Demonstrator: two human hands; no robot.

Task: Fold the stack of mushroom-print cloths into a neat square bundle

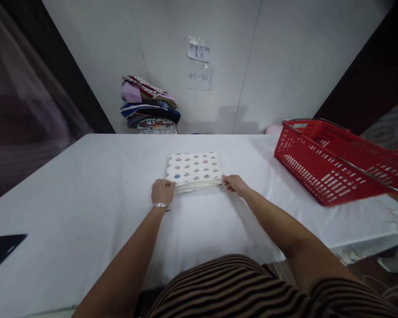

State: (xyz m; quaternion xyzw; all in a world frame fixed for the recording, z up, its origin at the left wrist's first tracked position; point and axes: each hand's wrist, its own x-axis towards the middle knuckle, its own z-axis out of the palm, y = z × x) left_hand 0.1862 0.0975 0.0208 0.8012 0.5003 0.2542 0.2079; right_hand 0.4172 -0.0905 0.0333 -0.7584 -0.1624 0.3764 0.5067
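Observation:
A white cloth (195,169) printed with grey, red, blue and green motifs lies folded into a flat rectangle on the white-covered table (102,185). Its layered edges face me. At the near left corner my left hand (162,192), with a bracelet at the wrist, pinches the cloth. The near right corner is between the fingertips of my right hand (235,184). Both hands rest low, close to the tabletop.
To the right stands a red plastic basket (318,163) with metal handles. Folded fabrics (149,108) are stacked by the far wall on the left. A dark flat object (3,249) lies at the left edge. Paper signs (199,76) hang on the wall.

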